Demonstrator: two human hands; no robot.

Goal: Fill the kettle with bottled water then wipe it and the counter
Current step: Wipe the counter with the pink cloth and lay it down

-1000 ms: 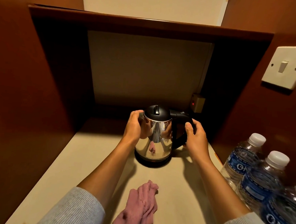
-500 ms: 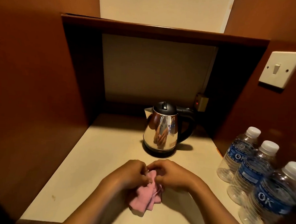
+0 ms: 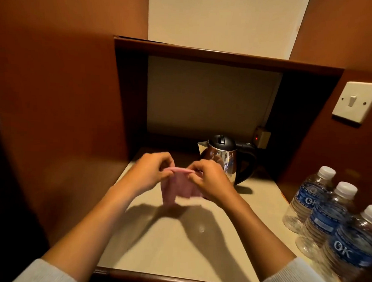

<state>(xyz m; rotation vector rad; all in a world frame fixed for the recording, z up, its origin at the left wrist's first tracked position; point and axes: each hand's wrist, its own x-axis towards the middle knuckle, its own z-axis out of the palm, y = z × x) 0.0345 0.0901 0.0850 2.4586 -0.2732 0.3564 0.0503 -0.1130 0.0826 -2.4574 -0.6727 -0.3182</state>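
While both forearms reach forward over the near part of the table (image 3: 175, 243), the left hand (image 3: 151, 171) and the right hand (image 3: 209, 181) are raised above it, close together. Each hand pinches the top edge of the pink cloth (image 3: 178, 188) between thumb and fingers. The edge is stretched between them from left to right, and the rest of the cloth hangs down without touching the table.

Behind the hands, further away and a little to the right, the kettle (image 3: 223, 158) stands upright with its lid closed and its black handle pointing to the right. The right hand is nearer to it and partly covers it. I think the wiping must go forward and to the right.

Three bottles (image 3: 325, 215) stand with caps on at the right edge.
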